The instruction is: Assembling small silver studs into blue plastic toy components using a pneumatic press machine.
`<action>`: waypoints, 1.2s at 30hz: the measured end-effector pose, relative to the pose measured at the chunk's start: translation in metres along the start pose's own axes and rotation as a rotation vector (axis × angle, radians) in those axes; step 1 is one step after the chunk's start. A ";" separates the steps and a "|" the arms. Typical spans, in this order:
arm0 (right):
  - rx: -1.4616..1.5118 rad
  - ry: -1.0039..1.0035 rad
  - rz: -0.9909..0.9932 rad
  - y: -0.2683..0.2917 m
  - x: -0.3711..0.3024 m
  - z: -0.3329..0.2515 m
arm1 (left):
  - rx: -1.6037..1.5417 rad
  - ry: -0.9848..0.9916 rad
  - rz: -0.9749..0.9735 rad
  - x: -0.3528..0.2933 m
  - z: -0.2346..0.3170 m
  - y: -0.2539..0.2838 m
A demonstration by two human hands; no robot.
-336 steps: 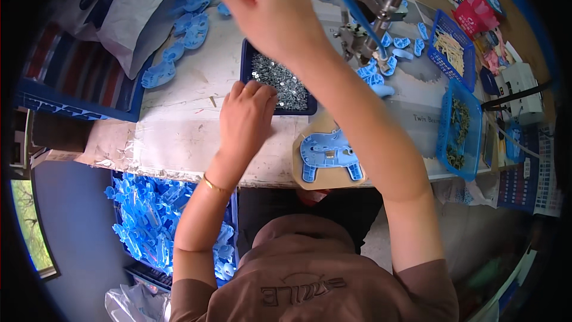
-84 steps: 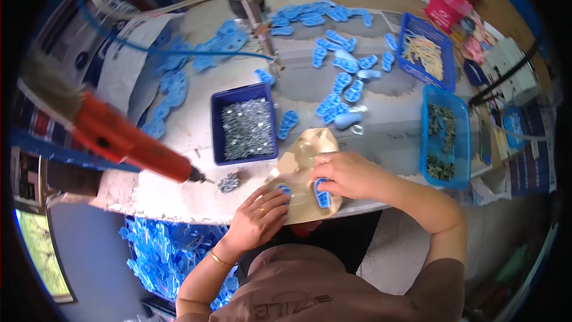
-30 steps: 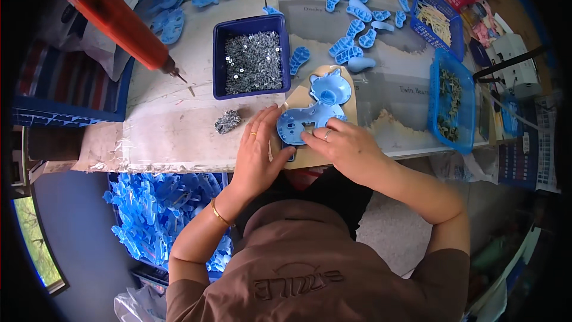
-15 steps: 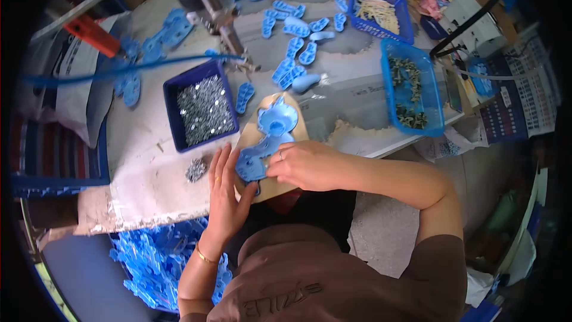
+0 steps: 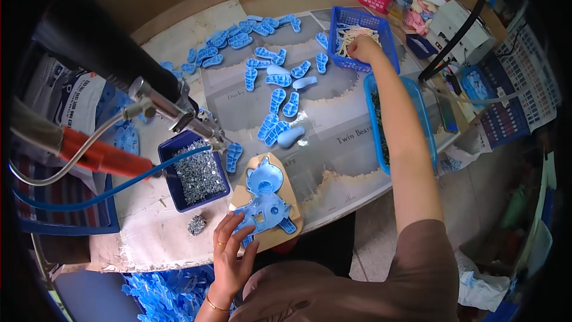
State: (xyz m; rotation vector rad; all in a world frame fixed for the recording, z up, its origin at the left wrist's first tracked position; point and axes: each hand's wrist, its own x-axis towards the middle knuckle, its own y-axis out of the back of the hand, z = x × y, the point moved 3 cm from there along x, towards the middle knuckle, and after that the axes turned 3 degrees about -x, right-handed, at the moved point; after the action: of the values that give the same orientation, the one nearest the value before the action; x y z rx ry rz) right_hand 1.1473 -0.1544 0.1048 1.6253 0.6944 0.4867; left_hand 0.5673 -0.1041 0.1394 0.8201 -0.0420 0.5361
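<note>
On the bench [image 5: 138,222], head view: I'm seeing the left hand [image 5: 231,251], fingers loosely spread, at the lower left of a blue animal-shaped shell [image 5: 266,200] lying on a tan board [image 5: 279,237]. The right hand [image 5: 366,49] is in the blue basket [image 5: 388,40] of pale strips [image 5: 351,36], can't tell if pinching.

Shell [image 5: 268,203] lies on board [image 5: 271,239], right of tray [image 5: 171,183] of apparent screws [image 5: 199,174]

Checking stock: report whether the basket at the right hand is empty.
Not empty: pale strips show inside the blue basket, beside the right hand.
</note>
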 end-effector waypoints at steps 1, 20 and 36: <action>0.006 0.009 0.004 -0.007 0.009 -0.002 | 0.005 -0.004 0.000 0.002 0.000 0.000; 0.757 0.032 0.057 0.030 -0.051 0.005 | -0.078 -0.070 -0.027 0.032 0.007 -0.004; 0.816 0.387 -0.204 0.006 -0.291 -0.121 | -0.898 0.289 0.214 0.061 0.000 -0.051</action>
State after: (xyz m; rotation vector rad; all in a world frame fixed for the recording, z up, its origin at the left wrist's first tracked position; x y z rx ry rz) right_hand 0.8560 -0.2643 0.1513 2.1988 1.4690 0.3899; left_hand 0.6444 -0.1061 0.1190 -0.1433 -0.0966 0.7478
